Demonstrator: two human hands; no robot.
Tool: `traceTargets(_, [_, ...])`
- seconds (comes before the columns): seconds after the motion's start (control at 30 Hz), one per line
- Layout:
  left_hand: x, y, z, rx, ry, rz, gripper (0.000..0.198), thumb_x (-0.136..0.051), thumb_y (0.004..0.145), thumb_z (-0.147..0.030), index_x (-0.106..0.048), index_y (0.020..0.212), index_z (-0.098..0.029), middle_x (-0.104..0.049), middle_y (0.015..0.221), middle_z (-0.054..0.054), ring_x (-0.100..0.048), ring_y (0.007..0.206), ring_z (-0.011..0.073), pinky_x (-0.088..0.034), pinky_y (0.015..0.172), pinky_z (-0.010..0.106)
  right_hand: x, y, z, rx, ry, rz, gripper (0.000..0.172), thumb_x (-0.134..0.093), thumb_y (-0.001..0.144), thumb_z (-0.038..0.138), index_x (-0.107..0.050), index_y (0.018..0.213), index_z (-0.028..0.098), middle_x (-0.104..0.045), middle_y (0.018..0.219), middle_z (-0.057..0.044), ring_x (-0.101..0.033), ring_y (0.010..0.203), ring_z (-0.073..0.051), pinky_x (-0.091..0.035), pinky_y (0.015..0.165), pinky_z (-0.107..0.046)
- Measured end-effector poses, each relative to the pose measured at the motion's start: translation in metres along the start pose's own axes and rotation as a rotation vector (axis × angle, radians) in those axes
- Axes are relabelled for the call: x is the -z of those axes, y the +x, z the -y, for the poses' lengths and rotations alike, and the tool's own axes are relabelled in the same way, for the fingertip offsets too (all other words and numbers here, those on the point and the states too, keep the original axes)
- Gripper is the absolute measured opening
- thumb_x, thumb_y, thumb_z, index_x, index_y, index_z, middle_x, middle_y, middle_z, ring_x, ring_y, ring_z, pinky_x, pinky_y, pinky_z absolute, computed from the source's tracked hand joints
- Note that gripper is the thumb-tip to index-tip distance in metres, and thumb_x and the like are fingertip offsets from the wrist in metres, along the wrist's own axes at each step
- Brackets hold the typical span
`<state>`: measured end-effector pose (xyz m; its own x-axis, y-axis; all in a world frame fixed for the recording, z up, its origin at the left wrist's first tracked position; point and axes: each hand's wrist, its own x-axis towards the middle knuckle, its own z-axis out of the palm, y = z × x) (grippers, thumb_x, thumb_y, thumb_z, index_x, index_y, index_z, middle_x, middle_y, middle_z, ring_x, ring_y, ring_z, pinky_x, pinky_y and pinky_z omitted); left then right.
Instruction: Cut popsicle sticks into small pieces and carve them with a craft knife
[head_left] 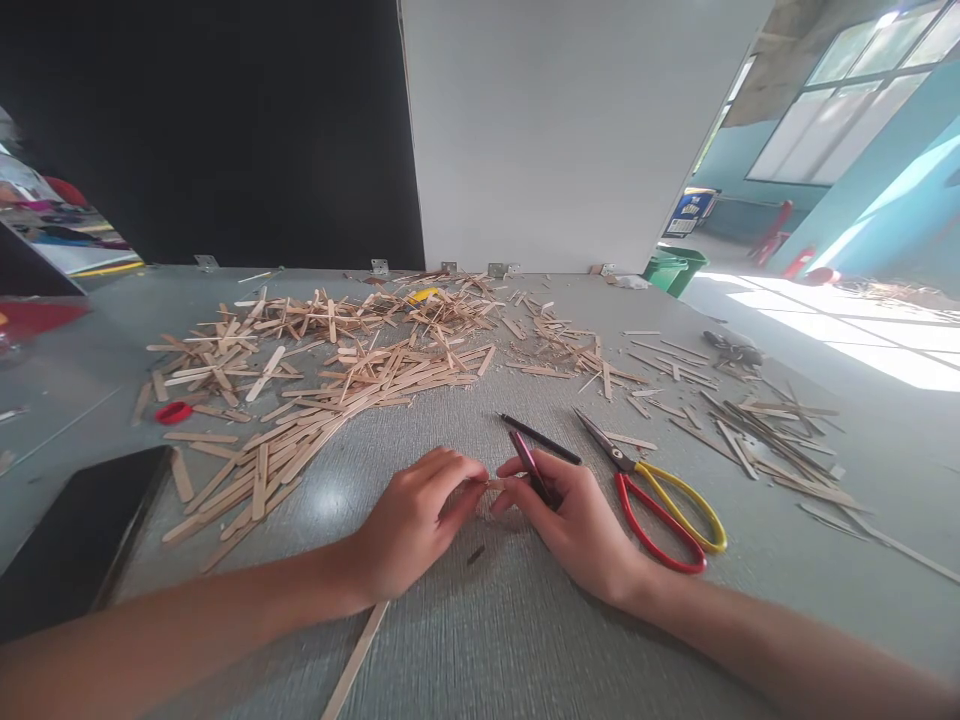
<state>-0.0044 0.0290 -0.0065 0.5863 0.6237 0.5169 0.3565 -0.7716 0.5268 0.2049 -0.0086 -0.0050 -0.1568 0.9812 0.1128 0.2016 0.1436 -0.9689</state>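
Between the left hand (pixel 421 508) and the right hand (pixel 568 512), fingertips of both pinched on it, sits a small pale piece (pixel 495 484), its visible length running sideways from one hand to the other. The right hand also clasps a dark purplish tool (pixel 526 458), whose upper end slants away and leftward. Just beyond that hand, a black pen (pixel 540 438) slants likewise; to its right, scissors (pixel 618 456) point away and left.
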Motion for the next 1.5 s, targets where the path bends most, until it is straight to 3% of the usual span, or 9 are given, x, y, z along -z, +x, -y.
traceTargets(0.13, [-0.002, 0.001, 0.005, -0.011, -0.030, -0.032, 0.015, -0.060, 0.104, -0.006, -0.065, 0.105, -0.020, -0.072, 0.094, 0.002, -0.065, 0.089, 0.0178, -0.051, 0.081, 0.028, -0.001, -0.002, -0.002, -0.004, -0.081, -0.011, 0.019, -0.062, 0.100, 0.035, -0.073, 0.105, 0.020, -0.081, 0.082, -0.003, -0.072, 0.074, -0.020, -0.050, 0.066, -0.029])
traceTargets(0.3, [-0.001, 0.001, 0.005, -0.004, -0.051, -0.041, 0.013, -0.063, 0.103, -0.007, -0.067, 0.102, -0.020, -0.072, 0.092, 0.000, -0.066, 0.087, 0.0173, -0.051, 0.078, 0.027, -0.002, -0.006, -0.001, 0.079, -0.254, -0.003, 0.019, -0.061, 0.101, 0.032, -0.077, 0.107, 0.022, -0.078, 0.074, -0.001, -0.068, 0.063, -0.017, -0.047, 0.057, -0.027])
traceTargets(0.57, [-0.002, 0.000, 0.005, -0.007, -0.065, -0.016, 0.017, -0.058, 0.104, -0.005, -0.066, 0.103, -0.019, -0.071, 0.095, 0.002, -0.066, 0.091, 0.0180, -0.052, 0.083, 0.029, -0.002, -0.006, 0.002, 0.116, -0.320, 0.020, 0.021, -0.059, 0.102, 0.034, -0.073, 0.093, 0.021, -0.072, 0.069, -0.001, -0.062, 0.060, -0.017, -0.046, 0.059, -0.028])
traceTargets(0.77, [-0.002, -0.002, 0.003, 0.010, -0.046, -0.004, 0.017, -0.057, 0.103, -0.006, -0.067, 0.102, -0.019, -0.072, 0.095, 0.003, -0.068, 0.090, 0.0194, -0.054, 0.081, 0.031, -0.003, -0.006, 0.005, 0.089, -0.379, 0.059, 0.026, -0.057, 0.103, 0.034, -0.060, 0.080, 0.022, -0.055, 0.062, 0.005, -0.039, 0.057, -0.013, -0.032, 0.055, -0.027])
traceTargets(0.93, [-0.004, -0.004, 0.001, 0.021, -0.009, -0.023, 0.018, -0.055, 0.100, -0.004, -0.067, 0.098, -0.019, -0.071, 0.090, 0.004, -0.068, 0.087, 0.0213, -0.055, 0.080, 0.034, -0.003, -0.005, 0.005, 0.100, -0.388, 0.106, 0.032, -0.058, 0.101, 0.030, -0.042, 0.074, 0.024, -0.039, 0.059, 0.009, -0.031, 0.056, -0.012, -0.026, 0.054, -0.027])
traceTargets(1.17, [-0.005, -0.005, 0.002, -0.010, 0.017, -0.032, 0.019, -0.054, 0.097, -0.003, -0.064, 0.093, -0.019, -0.070, 0.088, 0.004, -0.068, 0.084, 0.0201, -0.055, 0.077, 0.032, -0.004, -0.005, 0.008, 0.087, -0.389, 0.184, 0.024, -0.056, 0.099, 0.025, -0.045, 0.078, 0.024, -0.041, 0.061, 0.009, -0.035, 0.057, -0.012, -0.027, 0.056, -0.027])
traceTargets(1.5, [-0.006, -0.003, 0.005, 0.000, 0.012, -0.072, 0.021, -0.053, 0.095, -0.002, -0.062, 0.087, -0.019, -0.069, 0.084, 0.003, -0.068, 0.080, 0.0186, -0.055, 0.074, 0.030, -0.004, -0.005, 0.010, 0.072, -0.373, 0.191, 0.021, -0.058, 0.099, 0.023, -0.049, 0.080, 0.023, -0.044, 0.063, 0.009, -0.038, 0.058, -0.012, -0.028, 0.057, -0.027])
